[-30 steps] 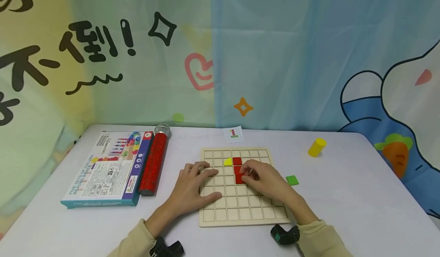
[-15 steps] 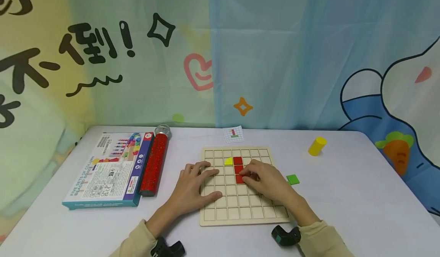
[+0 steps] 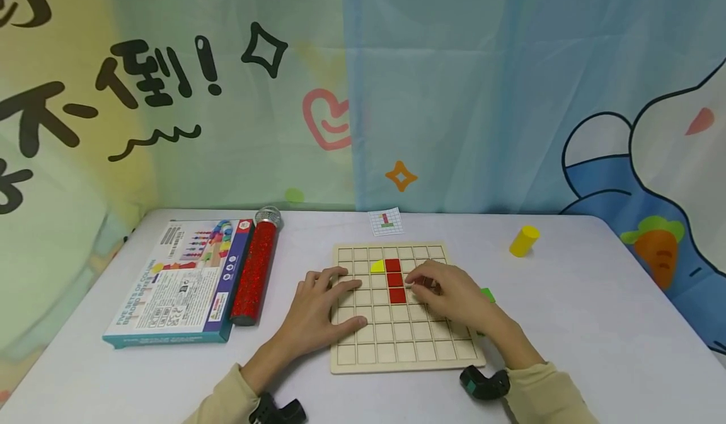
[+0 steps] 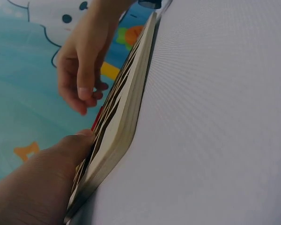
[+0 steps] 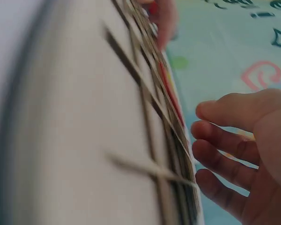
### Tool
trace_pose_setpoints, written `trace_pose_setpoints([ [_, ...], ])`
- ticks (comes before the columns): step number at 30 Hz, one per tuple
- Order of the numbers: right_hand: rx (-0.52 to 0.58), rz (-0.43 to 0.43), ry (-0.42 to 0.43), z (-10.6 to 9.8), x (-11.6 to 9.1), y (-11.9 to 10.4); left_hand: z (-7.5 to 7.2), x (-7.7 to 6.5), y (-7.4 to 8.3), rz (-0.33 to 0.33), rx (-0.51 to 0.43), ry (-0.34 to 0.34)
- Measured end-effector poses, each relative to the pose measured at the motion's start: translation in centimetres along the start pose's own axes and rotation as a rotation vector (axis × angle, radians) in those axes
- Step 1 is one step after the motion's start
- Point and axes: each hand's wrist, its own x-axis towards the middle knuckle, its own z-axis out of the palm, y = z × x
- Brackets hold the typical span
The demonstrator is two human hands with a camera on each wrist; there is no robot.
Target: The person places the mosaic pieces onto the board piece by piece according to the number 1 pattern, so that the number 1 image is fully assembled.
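The left hand rests spread on the grid board; the right hand, loosely curled, holding nothing, hovers right of red tiles; the far curtain reads "不倒!"

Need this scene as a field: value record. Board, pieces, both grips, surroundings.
board: pale grid board on white table
red: three squares in one column
yellow: piece left of the top red square
green: piece right of board, partly hidden
left grip: spread, resting on board
right grip: loosely curled above board, holding nothing visible
beyond board: pattern card
far right: yellow cylinder
left side: box, red microphone
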Motion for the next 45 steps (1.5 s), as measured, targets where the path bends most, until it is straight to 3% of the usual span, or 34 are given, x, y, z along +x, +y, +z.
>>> trace_pose_setpoints([
  [20, -0.012, 0.151, -0.039, -5.2, -2.9, 4.8, 0.0, -0.1, 0.1, 0.003, -0.012, 0.001],
  [28, -0.005, 0.239, -0.195, -6.6, -3.9, 5.9, 0.0, -0.1, 0.0, 0.02, -0.016, 0.014],
  [36, 0.078, 0.254, -0.302, -7.4, -4.5, 6.4, 0.0, 0.0, -0.1, 0.011, -0.013, 0.0],
  [45, 0.092, 0.285, -0.296, -7.1, -4.5, 6.9, 0.0, -0.1, 0.0, 0.013, -0.008, 0.011],
])
